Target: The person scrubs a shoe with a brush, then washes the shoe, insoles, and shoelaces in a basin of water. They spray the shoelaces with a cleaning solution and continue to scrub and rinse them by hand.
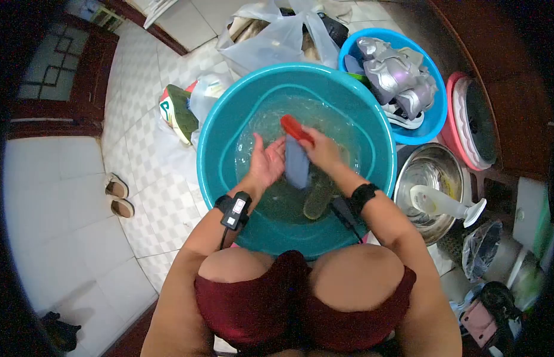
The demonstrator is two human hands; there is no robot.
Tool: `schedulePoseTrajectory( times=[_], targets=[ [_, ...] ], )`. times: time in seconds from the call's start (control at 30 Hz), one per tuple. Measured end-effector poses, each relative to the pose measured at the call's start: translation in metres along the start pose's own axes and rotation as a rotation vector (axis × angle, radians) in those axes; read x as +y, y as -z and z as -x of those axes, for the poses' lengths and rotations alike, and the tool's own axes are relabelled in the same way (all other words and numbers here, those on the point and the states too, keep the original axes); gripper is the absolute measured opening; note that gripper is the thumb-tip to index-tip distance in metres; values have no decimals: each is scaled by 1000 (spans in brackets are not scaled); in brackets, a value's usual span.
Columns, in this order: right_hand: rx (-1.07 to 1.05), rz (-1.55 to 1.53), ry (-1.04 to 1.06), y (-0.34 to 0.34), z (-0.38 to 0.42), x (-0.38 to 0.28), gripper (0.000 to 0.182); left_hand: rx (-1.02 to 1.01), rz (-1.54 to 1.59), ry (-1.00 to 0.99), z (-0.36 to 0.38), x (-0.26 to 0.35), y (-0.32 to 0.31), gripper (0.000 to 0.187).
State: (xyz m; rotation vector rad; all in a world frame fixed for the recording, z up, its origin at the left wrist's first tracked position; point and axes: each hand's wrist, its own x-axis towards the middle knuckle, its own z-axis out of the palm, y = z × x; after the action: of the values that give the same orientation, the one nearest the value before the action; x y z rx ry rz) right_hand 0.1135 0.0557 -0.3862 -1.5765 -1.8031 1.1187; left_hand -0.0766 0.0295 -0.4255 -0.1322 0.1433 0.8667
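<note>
My right hand [324, 150] is closed around a red brush [296, 130] over the middle of a large teal tub [205, 160]. A grey-blue flat piece like an insole [297, 169] hangs down beneath the brush, between my two hands. On its left side my left hand [266, 163] is open, palm up, with fingertips close to the piece. Cloudy water [265, 125] fills the tub's bottom. A long olive-brown shape like a shoe sole [318, 199] lies in the water below my right hand.
A blue basin [440, 119] holding silver-grey shoes [396, 74] stands at the upper right. Below it sits a steel bowl [402, 196] with a white-handled scoop [446, 204]. Plastic bags [259, 44] lie behind the tub; beige shoes [117, 187] stand on the left floor.
</note>
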Motion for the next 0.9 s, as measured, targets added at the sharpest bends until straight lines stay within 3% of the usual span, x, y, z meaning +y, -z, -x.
schedulePoseTrajectory(
  times=[0.03, 0.07, 0.17, 0.2, 0.3, 0.33, 0.43, 0.53, 0.57, 0.67, 0.77, 0.8, 0.9],
  targets=[
    [-43, -21, -19, -8, 8, -9, 42, -209, 86, 53, -5, 1, -26, 80],
    [-85, -38, -36, -19, 16, -20, 43, 513, -246, -232, -6, -13, -51, 80],
    [-90, -36, -17, -31, 29, -29, 44, 619, -227, -269, -4, 2, -20, 77],
    [-50, -37, 35, -33, 25, -12, 44, 565, -252, -256, -1, -12, -55, 70],
    [18, 2, 3, -15, 1, 13, 43, 429, -315, -55, 0, -15, -34, 54],
    [51, 24, 13, -10, -4, 19, 43, 629, -386, -113, 1, -22, -44, 42],
    [189, 119, -101, 0, -7, 18, 41, 426, -644, -196, 0, -14, -33, 40],
    [172, 113, -219, 7, -8, 28, 38, 576, -610, -345, 0, 1, -19, 36],
    [139, 90, -244, 7, -9, 34, 38, 586, -495, -339, 0, 4, -15, 37],
    [50, -90, 13, 2, 6, 0, 38, 566, -233, -300, 4, 2, -32, 48],
    [-216, 73, 86, -7, 20, -27, 38, 503, -174, -248, 5, -6, -42, 64],
    [-192, 99, -22, -11, 18, -26, 39, 510, -185, -247, 3, -7, -44, 67],
    [10, 104, -28, -5, 2, -19, 40, 492, -255, -270, -2, -7, -48, 64]
  ],
)
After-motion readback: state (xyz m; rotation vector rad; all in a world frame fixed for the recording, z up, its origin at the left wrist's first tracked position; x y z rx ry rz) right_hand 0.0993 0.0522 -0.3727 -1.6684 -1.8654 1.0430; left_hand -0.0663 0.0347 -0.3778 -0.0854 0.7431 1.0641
